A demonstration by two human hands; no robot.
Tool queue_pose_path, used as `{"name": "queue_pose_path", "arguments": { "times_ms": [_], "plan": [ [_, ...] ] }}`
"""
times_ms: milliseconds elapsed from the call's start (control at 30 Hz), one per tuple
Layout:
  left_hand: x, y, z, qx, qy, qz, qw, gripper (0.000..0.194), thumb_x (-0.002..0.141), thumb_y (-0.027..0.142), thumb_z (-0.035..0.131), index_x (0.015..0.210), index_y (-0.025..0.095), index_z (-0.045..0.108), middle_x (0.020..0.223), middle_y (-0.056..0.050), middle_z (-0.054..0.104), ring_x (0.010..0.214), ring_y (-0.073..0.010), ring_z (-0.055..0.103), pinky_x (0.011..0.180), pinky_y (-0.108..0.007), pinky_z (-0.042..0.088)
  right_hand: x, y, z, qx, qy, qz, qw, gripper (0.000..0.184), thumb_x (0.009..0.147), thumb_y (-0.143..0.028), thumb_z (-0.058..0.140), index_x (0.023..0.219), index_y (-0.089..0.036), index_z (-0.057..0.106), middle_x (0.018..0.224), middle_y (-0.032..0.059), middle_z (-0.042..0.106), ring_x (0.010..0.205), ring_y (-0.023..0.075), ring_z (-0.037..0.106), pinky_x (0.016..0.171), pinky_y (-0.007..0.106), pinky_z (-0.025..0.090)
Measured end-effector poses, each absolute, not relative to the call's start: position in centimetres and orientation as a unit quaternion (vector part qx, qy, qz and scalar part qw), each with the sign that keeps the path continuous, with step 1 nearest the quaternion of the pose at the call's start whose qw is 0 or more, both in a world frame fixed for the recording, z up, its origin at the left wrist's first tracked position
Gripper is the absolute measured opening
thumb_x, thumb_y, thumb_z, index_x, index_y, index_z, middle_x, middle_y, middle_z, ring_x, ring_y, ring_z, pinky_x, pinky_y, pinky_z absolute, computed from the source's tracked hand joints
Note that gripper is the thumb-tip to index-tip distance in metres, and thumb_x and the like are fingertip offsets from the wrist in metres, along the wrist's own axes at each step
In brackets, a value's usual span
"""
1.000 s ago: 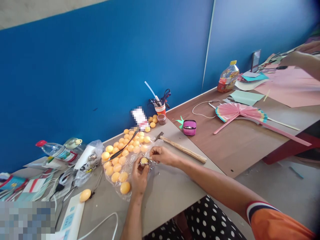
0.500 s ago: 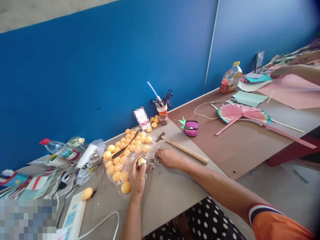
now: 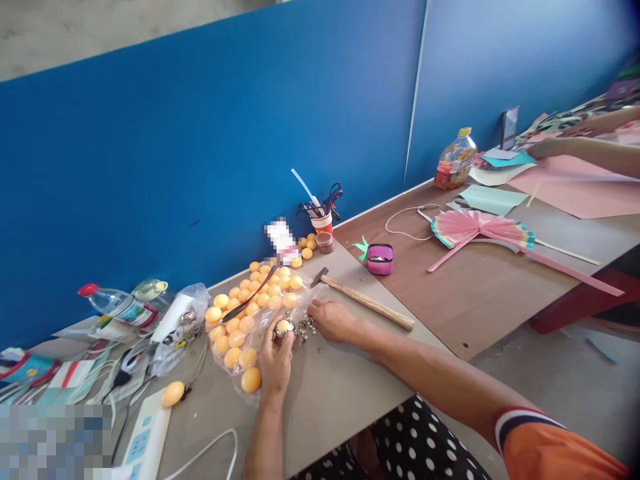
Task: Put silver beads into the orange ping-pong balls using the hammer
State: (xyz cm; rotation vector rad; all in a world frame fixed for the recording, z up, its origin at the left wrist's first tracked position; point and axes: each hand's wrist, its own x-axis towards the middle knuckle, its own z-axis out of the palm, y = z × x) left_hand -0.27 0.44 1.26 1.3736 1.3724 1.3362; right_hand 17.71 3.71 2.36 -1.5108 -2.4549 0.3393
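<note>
My left hand (image 3: pixel 277 360) is closed round a yellow ball (image 3: pixel 285 327), mostly covered in shiny silvery pieces with a yellow patch showing on top. Just right of it a small heap of metal pieces (image 3: pixel 305 328) lies on clear plastic. My right hand (image 3: pixel 333 321) rests at the heap's right side with its fingers bent together; what they pinch, if anything, is hidden. Behind my hands, several orange-yellow balls (image 3: pixel 233 339) lie in and around a clear plastic bag, with a dark strap (image 3: pixel 250 297) across them. A wooden-handled hammer (image 3: pixel 370 303) lies beyond my right hand.
At left are a power strip (image 3: pixel 145 433), a single ball (image 3: pixel 173 394), cables and a red-capped bottle (image 3: pixel 117 303). A cup of tools (image 3: pixel 321 221) stands by the blue partition. Right are a purple box (image 3: pixel 380 259), a pink paper fan (image 3: pixel 480 230) and another person's hand (image 3: pixel 547 147).
The view has shifted slightly. My left hand keeps the studded ball in nearly the same place, and my right hand stays at the metal pieces.
</note>
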Motion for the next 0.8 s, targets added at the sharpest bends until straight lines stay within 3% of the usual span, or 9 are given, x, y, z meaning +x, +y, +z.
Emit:
{"name": "queue_pose_path", "arguments": {
  "times_ms": [233, 433, 600, 800],
  "plan": [
    [-0.2, 0.4, 1.3, 0.555, 0.544, 0.514, 0.363, 0.049, 0.074, 0.045, 0.066, 0.114, 0.017, 0.059, 0.103, -0.009, 0.066, 0.083, -0.0206, 0.063, 0.079, -0.035, 0.052, 17.7, 3.9, 2.1, -0.508, -0.844, 0.112, 0.132, 0.014, 0.084, -0.013, 0.048, 0.092, -0.012, 0.06, 0.096, 0.0137, 0.065, 0.074, 0.0193, 0.064, 0.067, 0.028, 0.047],
    [-0.4, 0.5, 1.0, 0.556, 0.533, 0.515, 0.376, 0.047, 0.076, 0.043, 0.065, 0.116, 0.019, 0.058, 0.115, -0.011, 0.064, 0.096, -0.0236, 0.062, 0.084, -0.036, 0.051, 17.7, 3.6, 2.5, -0.484, -0.817, 0.16, 0.269, 0.009, 0.076, -0.01, 0.051, 0.078, -0.015, 0.058, 0.091, 0.0083, 0.063, 0.072, 0.0144, 0.058, 0.064, 0.023, 0.041],
    [-0.6, 0.7, 0.6, 0.569, 0.519, 0.513, 0.379, 0.046, 0.078, 0.041, 0.064, 0.118, 0.02, 0.057, 0.118, -0.011, 0.062, 0.098, -0.0238, 0.061, 0.083, -0.036, 0.052, 17.4, 3.8, 2.1, -0.484, -0.775, 0.209, 0.348, 0.01, 0.064, -0.006, 0.052, 0.068, -0.016, 0.054, 0.073, 0.0029, 0.06, 0.063, 0.0122, 0.051, 0.058, 0.022, 0.035],
    [-0.8, 0.6, 0.4, 0.582, 0.527, 0.498, 0.368, 0.049, 0.079, 0.041, 0.063, 0.121, 0.019, 0.056, 0.114, -0.011, 0.063, 0.092, -0.0226, 0.062, 0.084, -0.037, 0.051, 17.1, 4.3, 2.0, -0.474, -0.707, 0.321, 0.416, 0.011, 0.065, -0.005, 0.05, 0.066, -0.016, 0.054, 0.065, -0.001, 0.058, 0.06, 0.0104, 0.05, 0.057, 0.021, 0.034]
  ]
}}
